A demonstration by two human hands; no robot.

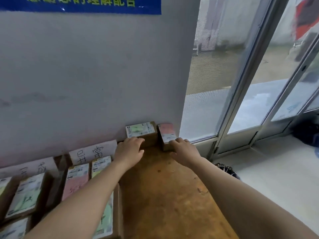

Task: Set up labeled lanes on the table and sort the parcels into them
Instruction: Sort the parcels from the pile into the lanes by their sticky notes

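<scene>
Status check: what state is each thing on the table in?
Green-label box: against wall, left hand touching it.
Pink-label box: beside it, apart, right hand on it.
Paper signs: leaning on wall.
Sorted parcels: lying flat, labels up.

The left hand is bare; the right hand wears a thin ring; both forearms are bare.

Worn, scuffed wooden table; matt cardboard parcels with paper labels.
</scene>
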